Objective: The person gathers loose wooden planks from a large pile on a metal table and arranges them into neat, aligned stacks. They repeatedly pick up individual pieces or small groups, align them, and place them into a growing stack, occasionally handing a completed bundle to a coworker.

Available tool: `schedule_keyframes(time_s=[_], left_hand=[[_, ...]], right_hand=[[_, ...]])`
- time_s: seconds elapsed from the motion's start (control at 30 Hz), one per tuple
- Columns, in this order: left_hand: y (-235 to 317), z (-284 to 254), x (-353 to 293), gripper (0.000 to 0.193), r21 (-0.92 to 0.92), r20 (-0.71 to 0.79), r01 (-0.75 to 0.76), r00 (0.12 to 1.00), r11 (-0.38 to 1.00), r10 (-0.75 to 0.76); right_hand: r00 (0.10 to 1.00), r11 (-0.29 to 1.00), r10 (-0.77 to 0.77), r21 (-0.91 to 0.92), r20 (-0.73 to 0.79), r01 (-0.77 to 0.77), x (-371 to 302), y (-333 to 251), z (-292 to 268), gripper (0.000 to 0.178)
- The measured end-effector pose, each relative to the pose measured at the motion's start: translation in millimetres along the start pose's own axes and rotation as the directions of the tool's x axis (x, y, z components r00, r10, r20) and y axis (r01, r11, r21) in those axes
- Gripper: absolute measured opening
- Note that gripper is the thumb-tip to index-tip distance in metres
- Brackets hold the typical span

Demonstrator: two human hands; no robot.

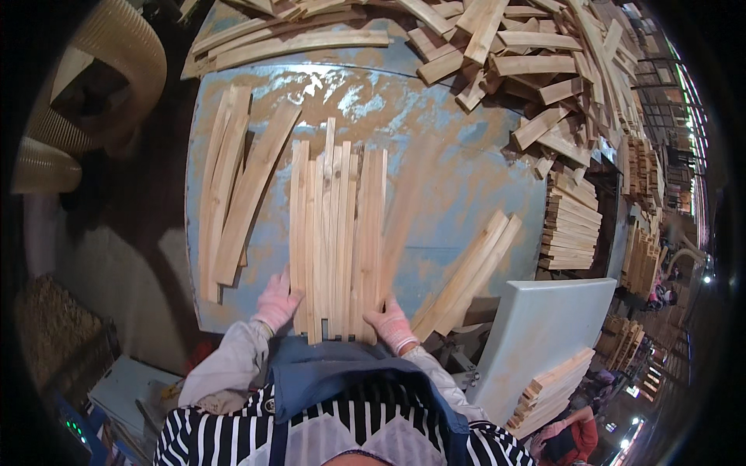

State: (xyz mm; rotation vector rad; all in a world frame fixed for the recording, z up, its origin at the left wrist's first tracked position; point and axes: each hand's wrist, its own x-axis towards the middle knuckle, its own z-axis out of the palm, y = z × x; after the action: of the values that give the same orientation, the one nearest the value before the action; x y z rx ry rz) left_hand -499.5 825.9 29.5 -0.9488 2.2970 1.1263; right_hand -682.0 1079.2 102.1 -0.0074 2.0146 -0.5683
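Nearest the body, both hands in pink gloves press against the near end of a row of wooden slats [338,233] lying side by side on the blue, sawdust-dusted bench [458,179]. The left hand [277,301] cups the row's left corner and the right hand [393,325] its right corner, each flat and open against the wood, clamped on nothing. The step looks like squaring the slats into an even bundle. The next move likely calls for pushing the uneven ends flush before gathering them. The row holds roughly ten slats. To its left lie about four longer loose strips [233,194], to its right about three angled strips [470,268]. Farther off, an uncountable heap of offcuts [536,70] crowds the bench's far edge.
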Motion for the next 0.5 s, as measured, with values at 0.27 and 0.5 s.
schedule_keyframes(time_s=[0.27,0.5], left_hand=[[13.1,-8.5,17.0,0.092,0.142,0.099,0.052,0.993,0.988,-0.067],[40.8,-36.0,34.6,0.091,0.010,0.055,0.107,0.993,0.994,-0.108]], right_hand=[[0.956,0.884,-0.274,-0.419,-0.105,0.207,48.6,-48.8,-19.2,0.046],[0.599,0.830,-0.405,-0.003,-0.690,0.558,258.7,-167.9,-166.9,0.050]])
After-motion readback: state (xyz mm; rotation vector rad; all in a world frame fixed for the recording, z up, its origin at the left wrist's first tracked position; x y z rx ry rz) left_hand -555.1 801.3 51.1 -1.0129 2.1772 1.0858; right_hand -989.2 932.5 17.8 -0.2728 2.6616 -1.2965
